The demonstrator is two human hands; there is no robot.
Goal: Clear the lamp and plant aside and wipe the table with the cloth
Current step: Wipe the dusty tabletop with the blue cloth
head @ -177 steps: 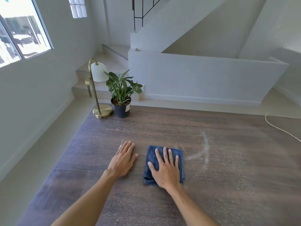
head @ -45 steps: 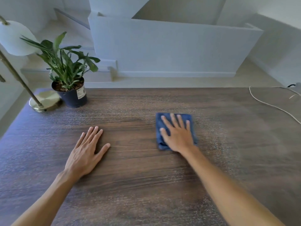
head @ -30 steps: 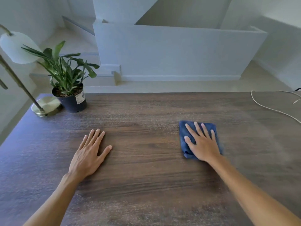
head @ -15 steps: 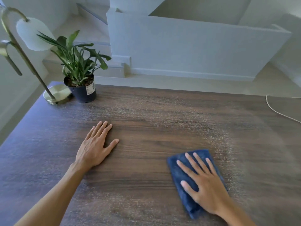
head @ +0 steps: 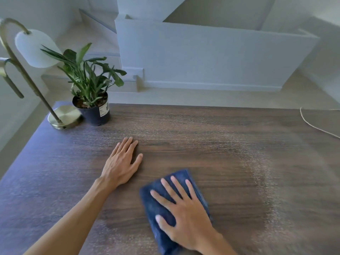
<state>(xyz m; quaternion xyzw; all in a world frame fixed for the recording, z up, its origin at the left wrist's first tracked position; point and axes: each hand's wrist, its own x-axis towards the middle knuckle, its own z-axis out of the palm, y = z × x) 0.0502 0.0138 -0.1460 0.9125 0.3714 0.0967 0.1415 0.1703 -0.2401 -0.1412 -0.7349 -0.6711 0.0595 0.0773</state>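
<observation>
Right hand [head: 185, 210], fingers spread, presses the cloth [head: 161, 196] flat to wipe; left hand [head: 121, 166], fingers open, probably braces on the table [head: 230, 148].

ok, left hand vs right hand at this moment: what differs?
The left hand lies on bare table, fingers close together; the right hand presses the blue cloth, fingers spread. The left hand is further from the person, nearer the plant and lamp; the right hand is nearer the person. Both are flat, palm down.
</observation>
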